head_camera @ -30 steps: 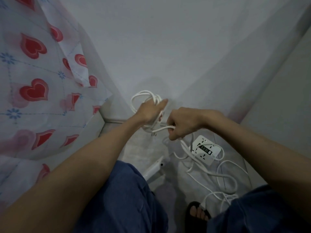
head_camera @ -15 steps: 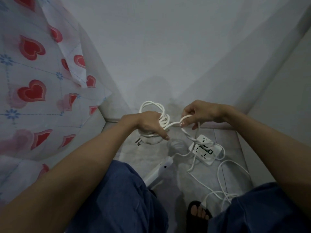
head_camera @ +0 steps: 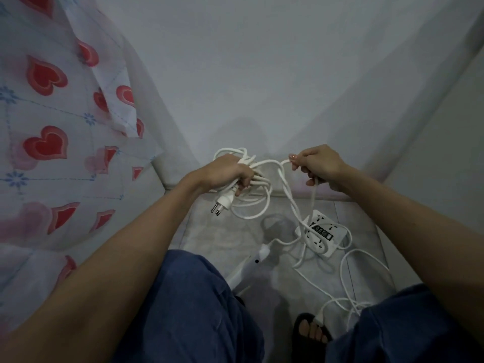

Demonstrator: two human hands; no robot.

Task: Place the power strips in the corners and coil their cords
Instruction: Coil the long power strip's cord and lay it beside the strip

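Note:
My left hand (head_camera: 225, 172) grips a bundle of white cord loops (head_camera: 255, 195) above the floor near the room corner. The cord's plug (head_camera: 221, 204) hangs below that hand, prongs pointing down-left. My right hand (head_camera: 318, 165) pinches a stretch of the same white cord at about the same height, to the right. From it the cord drops to a square white power strip (head_camera: 323, 233) lying flat on the tiles. A second, long white power strip (head_camera: 250, 265) lies by my left knee, partly hidden by it. More loose cord (head_camera: 348, 284) lies tangled on the floor at the right.
Grey walls meet in a corner just beyond my hands. A heart-patterned cloth (head_camera: 52, 142) hangs over furniture on the left. A wall or door panel (head_camera: 445, 166) bounds the right side. My knees in blue trousers and a sandalled foot (head_camera: 311, 332) fill the bottom.
My right hand has moved right and away from the left hand, drawing out a length of cord. The left hand's bundle has turned, so the plug hangs lower and more in view.

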